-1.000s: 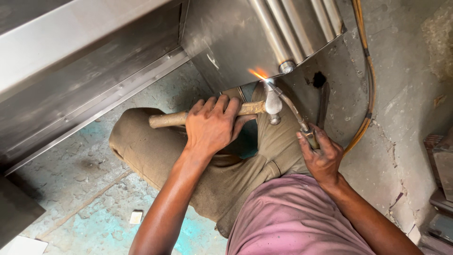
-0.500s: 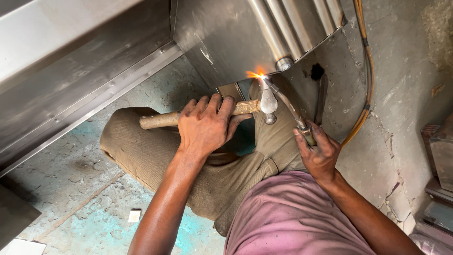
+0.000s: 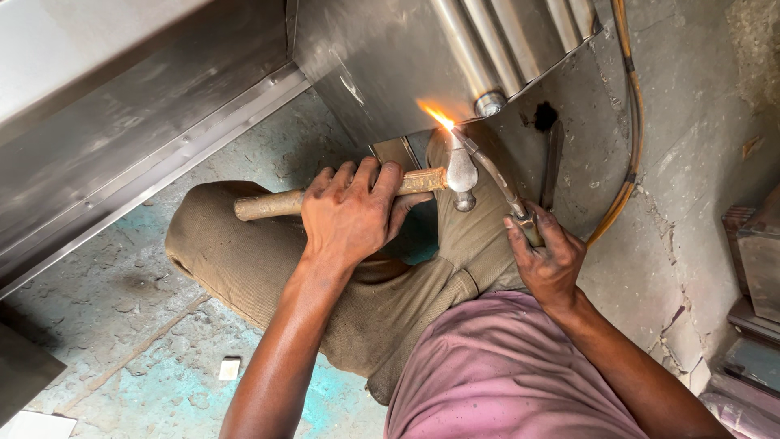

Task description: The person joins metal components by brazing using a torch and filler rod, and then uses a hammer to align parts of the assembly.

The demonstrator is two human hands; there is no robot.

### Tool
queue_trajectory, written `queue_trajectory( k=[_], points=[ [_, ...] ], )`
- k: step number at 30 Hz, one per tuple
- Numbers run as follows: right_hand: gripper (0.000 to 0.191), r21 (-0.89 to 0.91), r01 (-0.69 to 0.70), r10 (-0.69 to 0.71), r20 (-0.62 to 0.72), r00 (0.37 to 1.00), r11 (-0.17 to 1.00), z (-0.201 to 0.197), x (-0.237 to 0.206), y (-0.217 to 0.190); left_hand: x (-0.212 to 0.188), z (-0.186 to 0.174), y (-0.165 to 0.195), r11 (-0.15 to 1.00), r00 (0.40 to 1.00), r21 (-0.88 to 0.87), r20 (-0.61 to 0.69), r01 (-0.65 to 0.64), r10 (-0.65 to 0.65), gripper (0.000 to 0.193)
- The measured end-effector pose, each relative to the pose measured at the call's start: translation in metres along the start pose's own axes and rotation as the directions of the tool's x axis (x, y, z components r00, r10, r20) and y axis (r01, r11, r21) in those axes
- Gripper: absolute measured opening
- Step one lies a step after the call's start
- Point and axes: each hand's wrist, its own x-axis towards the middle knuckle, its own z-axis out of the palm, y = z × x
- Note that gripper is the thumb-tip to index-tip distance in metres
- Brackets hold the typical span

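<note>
I am gripping a hammer in my left hand, fingers wrapped tight around the middle of its wooden handle, which is lying roughly level across my bent knee. Its metal head is sitting just right of my knuckles, close under the lower edge of the steel panel on the far side. My right hand is closing around the grip of a gas torch, whose thin tube is running up and left from my palm, passing just beside the hammer head. At its tip an orange flame is burning against the panel's lower edge, just left of the round end of a steel pipe. Several such pipes are lying side by side on the panel. An orange hose is curving down the concrete wall at the right. I am sitting on a cracked concrete floor with patches of turquoise paint, near left.
</note>
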Motion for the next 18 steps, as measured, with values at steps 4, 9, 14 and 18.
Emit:
queue_trajectory(
  k=[4,9,14,18],
  points=[
    [0.029,0.024,0.008,-0.008,0.007,1.0,1.0,0.0003,0.0004,-0.0005,-0.0001,-0.0007,0.0007,1.0,1.0,-0.005,0.001,0.007,-0.007,0.043],
    [0.028,0.022,0.029,-0.029,0.004,1.0,0.999,-0.0003,0.0005,0.0003,-0.0001,-0.0023,0.0006,1.0,1.0,-0.004,-0.018,0.0,0.0,0.043],
    [0.029,0.037,0.022,-0.023,0.012,1.0,0.999,0.0006,0.0003,0.0013,-0.0004,-0.0034,0.0008,1.0,1.0,-0.006,-0.005,0.007,-0.007,0.04],
    [0.031,0.02,0.019,-0.02,0.021,1.0,1.0,0.0004,0.0011,0.0014,-0.0002,-0.0035,0.0008,1.0,1.0,0.003,0.005,0.006,-0.006,0.039]
  ],
)
